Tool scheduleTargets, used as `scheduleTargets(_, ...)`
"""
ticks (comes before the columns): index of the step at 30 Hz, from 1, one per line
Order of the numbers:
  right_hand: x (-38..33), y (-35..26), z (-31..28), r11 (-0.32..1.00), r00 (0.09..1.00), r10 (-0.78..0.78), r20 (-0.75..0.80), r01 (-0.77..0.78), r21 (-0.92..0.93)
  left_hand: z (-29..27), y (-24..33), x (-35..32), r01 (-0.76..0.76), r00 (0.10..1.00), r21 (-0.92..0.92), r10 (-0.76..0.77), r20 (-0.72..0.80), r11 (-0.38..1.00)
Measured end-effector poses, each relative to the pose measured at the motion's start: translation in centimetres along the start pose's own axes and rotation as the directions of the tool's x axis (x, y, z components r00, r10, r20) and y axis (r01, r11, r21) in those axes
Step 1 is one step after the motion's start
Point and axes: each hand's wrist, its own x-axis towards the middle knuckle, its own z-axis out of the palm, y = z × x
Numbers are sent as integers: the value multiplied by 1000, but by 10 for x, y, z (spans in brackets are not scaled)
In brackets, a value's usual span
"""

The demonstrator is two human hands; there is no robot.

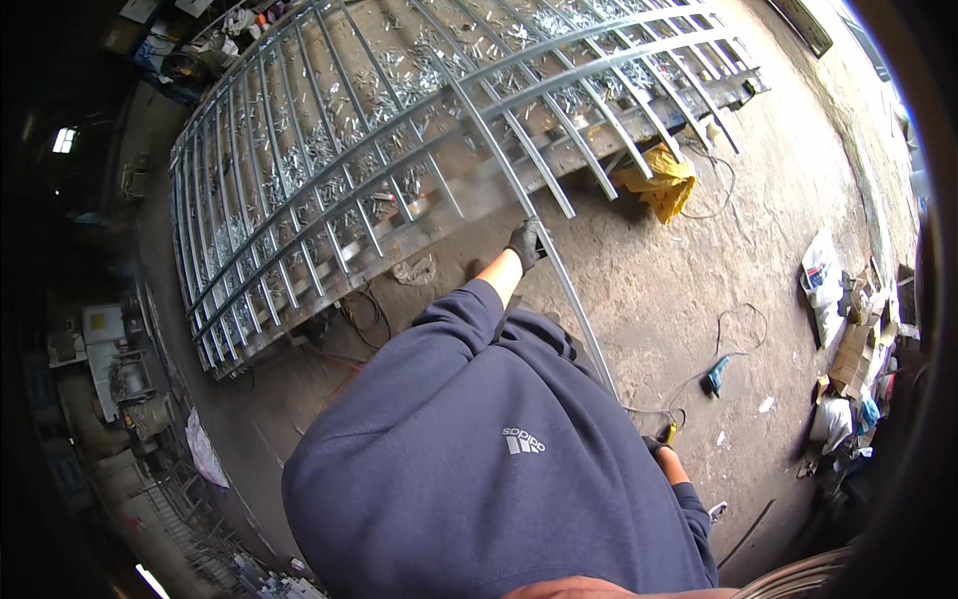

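Observation:
My left hand (524, 246), in a dark glove, is closed around a long, narrow metal tube (574, 299). The tube slants from the metal grid (384, 128) down past my hand and goes out of sight beside my dark sweatshirt. The grid is made of many parallel bars crossed by two long, curved-looking rails, and it rests on a low work table (439, 222). Low on the right, my right hand (656, 447), also gloved, is bent closed. A small yellow and black thing (672, 432) sticks out at its fingers; its kind is too small to tell.
Short metal offcuts (299, 165) litter the table under the grid. A yellow bag (661, 185) hangs at the table's edge. On the concrete floor lie a blue corded power tool (715, 377) and loose cables. Cardboard (856, 344) and white sacks (822, 278) are piled far right.

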Motion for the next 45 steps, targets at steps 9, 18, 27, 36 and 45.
scheduleTargets(9,120,-58,44,919,910,-80,-407,226,324,-17,-14,2,-83,987,-44,76,-140,996)
scheduleTargets(18,96,54,100,910,897,22,-442,165,381,2,60,10,-191,964,-19,184,-194,981)
scheduleTargets(27,0,-56,69,832,887,229,-402,37,553,-8,95,39,-221,916,-38,194,-352,975)
scheduleTargets(36,-20,-73,71,850,888,231,-398,15,527,-24,107,45,-55,967,-6,52,-249,998)
scheduleTargets(45,-22,-88,70,865,887,188,-422,54,499,-37,103,56,-96,983,-13,92,-160,995)
